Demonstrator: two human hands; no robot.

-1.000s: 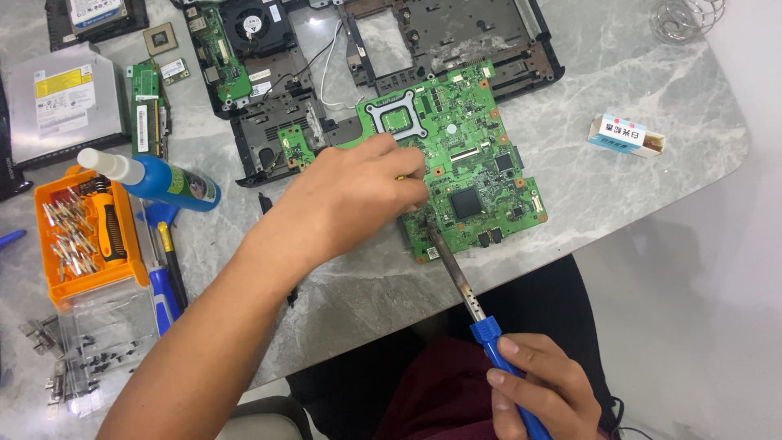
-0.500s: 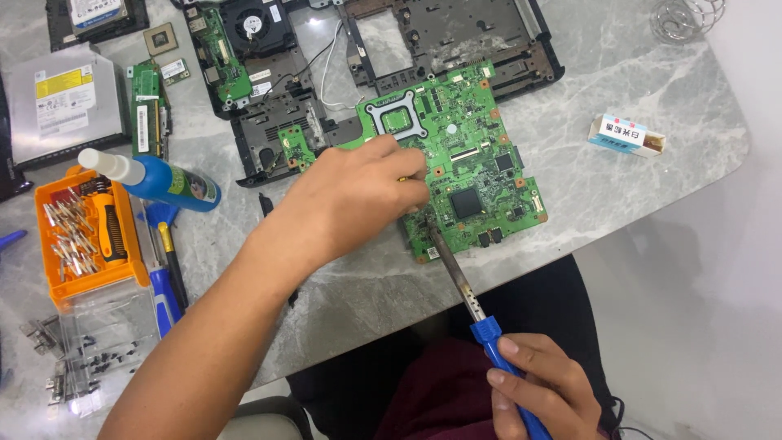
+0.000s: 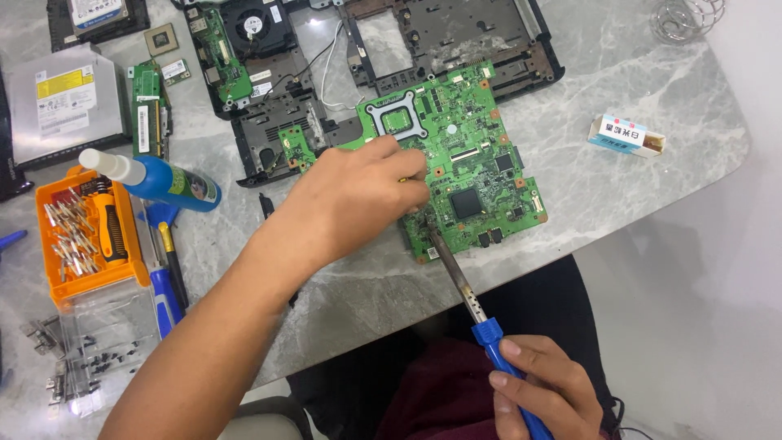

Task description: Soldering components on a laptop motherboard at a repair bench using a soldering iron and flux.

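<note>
A right hand (image 3: 542,391) grips the blue handle of a soldering iron (image 3: 476,314), its tip touching the green circuit board (image 3: 464,163) on the marble counter (image 3: 586,187). The left hand (image 3: 358,200) presses closed fingers on the board; whether they pinch anything cannot be told.

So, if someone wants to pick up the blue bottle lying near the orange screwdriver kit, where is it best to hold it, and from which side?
Probably grip the blue bottle around its wide body, coming from above. It lies on its side on the marble table, white cap pointing left, so the round body is exposed on top. The cap end is narrower and sits close to the orange kit.
</note>
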